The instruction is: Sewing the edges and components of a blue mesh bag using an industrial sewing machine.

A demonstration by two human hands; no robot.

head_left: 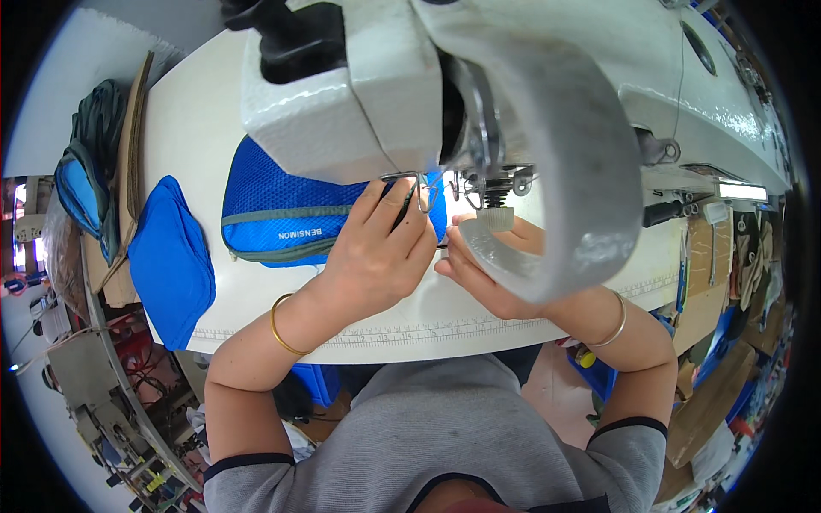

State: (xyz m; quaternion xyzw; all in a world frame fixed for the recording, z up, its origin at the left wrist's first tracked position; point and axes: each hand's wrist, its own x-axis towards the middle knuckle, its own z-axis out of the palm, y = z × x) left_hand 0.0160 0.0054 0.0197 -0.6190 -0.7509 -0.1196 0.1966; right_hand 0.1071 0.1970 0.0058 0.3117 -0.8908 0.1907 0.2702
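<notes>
A blue pouch with a mesh panel and grey-green binding lies on the white sewing table, its right end beneath the needle area of a white sewing machine. My left hand is closed on that right end, close to the presser foot. A narrow dark strip shows between its fingers; I cannot tell what it is. Just right of the pouch's end, my right hand has its fingers bent together near the edge. The machine's curved white part covers some of it, and whatever it pinches is hidden.
Blue cut fabric pieces are stacked at the table's left, beside a dark pouch with blue lining. A printed ruler strip follows the near edge. Cardboard and hanging tools stand at the right.
</notes>
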